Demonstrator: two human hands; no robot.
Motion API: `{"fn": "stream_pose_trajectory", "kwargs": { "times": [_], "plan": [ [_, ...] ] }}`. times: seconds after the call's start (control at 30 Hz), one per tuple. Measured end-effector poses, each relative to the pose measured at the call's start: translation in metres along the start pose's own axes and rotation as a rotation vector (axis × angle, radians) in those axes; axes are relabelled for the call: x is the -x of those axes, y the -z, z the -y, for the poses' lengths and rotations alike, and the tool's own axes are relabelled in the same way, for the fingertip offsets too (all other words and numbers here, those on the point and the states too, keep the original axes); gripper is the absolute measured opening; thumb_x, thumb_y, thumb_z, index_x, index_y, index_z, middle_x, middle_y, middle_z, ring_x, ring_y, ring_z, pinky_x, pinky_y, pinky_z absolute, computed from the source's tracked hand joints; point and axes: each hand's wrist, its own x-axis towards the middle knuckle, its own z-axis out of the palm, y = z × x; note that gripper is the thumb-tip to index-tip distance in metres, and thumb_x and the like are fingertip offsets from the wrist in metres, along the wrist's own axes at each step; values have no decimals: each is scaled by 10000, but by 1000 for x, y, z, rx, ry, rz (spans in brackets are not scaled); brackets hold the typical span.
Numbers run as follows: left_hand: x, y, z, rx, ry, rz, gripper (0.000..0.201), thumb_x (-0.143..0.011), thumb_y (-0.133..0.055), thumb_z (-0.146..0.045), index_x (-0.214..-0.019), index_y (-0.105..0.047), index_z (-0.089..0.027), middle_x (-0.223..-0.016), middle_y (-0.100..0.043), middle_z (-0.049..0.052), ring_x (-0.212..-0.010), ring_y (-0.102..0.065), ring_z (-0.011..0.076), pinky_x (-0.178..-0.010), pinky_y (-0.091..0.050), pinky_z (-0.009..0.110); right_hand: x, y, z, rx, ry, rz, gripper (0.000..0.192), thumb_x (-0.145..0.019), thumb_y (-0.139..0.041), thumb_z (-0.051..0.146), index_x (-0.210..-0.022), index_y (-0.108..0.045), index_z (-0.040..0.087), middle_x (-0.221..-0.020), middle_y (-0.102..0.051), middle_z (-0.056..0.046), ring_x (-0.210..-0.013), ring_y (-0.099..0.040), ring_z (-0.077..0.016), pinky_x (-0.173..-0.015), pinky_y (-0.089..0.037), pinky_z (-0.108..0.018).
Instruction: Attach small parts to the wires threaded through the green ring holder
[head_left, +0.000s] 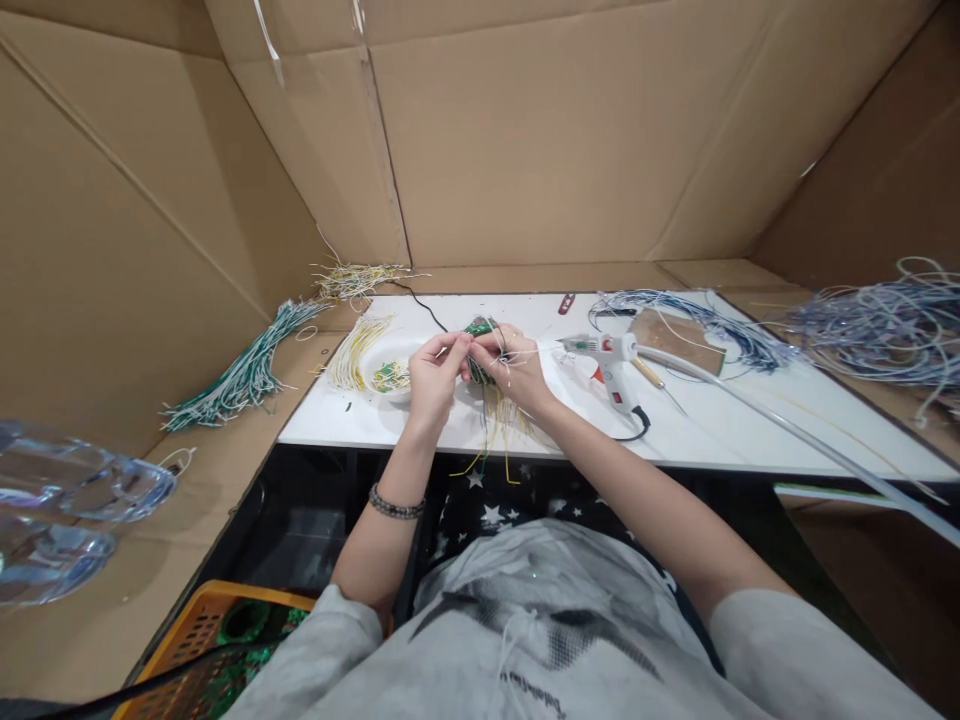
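In the middle of the head view, my left hand (437,372) and my right hand (517,365) meet fingertip to fingertip. Both pinch at thin wire beside a green wire-wound piece (481,328), whose lower part my fingers partly hide. White strands stick out around my right hand, and yellow and dark wires (495,425) hang down from the piece toward the table's front edge. Just left of my left hand stands a white dish (375,372) with green and yellow scraps (391,376). A white glue gun (611,365) is close to the right of my right hand.
Bundles of green-white wires (247,365), yellow-white wires (364,278) and blue-white wires (697,318) lie around the white tabletop (757,430). A wood-handled pick (649,373) rests near the glue gun. An orange basket (169,640) holds green rings at lower left. Cardboard walls (555,130) surround the table.
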Motion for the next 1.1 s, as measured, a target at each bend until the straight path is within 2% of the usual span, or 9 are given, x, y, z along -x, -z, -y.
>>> {"fn": "stream_pose_trajectory", "kwargs": {
  "times": [0.13,0.2,0.27,0.4,0.47,0.67,0.77,0.87,1.1],
  "plan": [
    [0,0,-1,-39,-59,-5,382,-715,-908,-511,-757,-706,-189,-546,-586,-41,-460,-508,85,-482,-463,231,-8,11,-1,92,66,0,220,-979,-652,451,-906,-737,262,-769,-701,-28,-856,-633,-231,-947,-486,-459],
    [0,0,-1,-54,-85,3,376,-739,-893,-509,-763,-697,-188,-553,-589,-36,-460,-510,87,-477,-461,231,-18,21,-1,151,125,29,315,-966,-652,517,-837,-734,242,-771,-698,-41,-857,-631,-233,-951,-467,-467],
    [1,0,-1,-58,-99,22,362,-759,-879,-500,-761,-690,-191,-555,-590,-28,-453,-505,91,-453,-446,230,-30,32,0,127,125,143,405,-944,-656,581,-760,-716,225,-764,-695,-41,-803,-623,-211,-897,-477,-436],
    [2,1,-1,-51,-105,46,331,-787,-857,-490,-782,-687,-207,-617,-654,6,-470,-522,104,-412,-429,231,-44,48,7,-86,-83,443,421,-859,-734,624,-750,-709,217,-696,-657,2,-649,-557,-147,-652,-458,-316],
    [3,1,-2,-47,-104,51,333,-788,-854,-486,-795,-689,-197,-677,-700,29,-478,-531,100,-405,-430,224,-44,50,11,-175,-172,469,401,-796,-797,609,-765,-708,219,-692,-652,14,-637,-548,-139,-611,-445,-299],
    [3,2,-7,-59,-87,45,351,-767,-860,-467,-809,-685,-165,-733,-738,53,-500,-560,97,-435,-471,213,-27,40,8,-441,-289,253,428,-642,-938,510,-846,-664,253,-782,-663,26,-680,-594,-148,-626,-504,-310],
    [3,3,-7,-93,-81,39,344,-752,-864,-462,-809,-697,-167,-623,-680,17,-485,-556,104,-438,-471,212,-20,35,6,-523,-300,200,433,-655,-946,480,-817,-603,270,-805,-683,24,-650,-605,-146,-620,-521,-321],
    [2,4,-5,-120,-71,56,331,-737,-869,-453,-792,-708,-168,-519,-600,-21,-449,-529,101,-426,-451,206,-15,31,6,-520,-274,145,421,-724,-898,518,-778,-560,273,-787,-684,22,-623,-611,-149,-610,-528,-331],
    [3,0,-2,-143,-56,78,347,-719,-886,-476,-775,-730,-172,-540,-602,-14,-452,-519,106,-417,-452,231,-9,31,3,-410,-246,-23,448,-752,-859,574,-819,-553,255,-767,-658,21,-689,-617,-143,-637,-502,-298]
  ]
}}
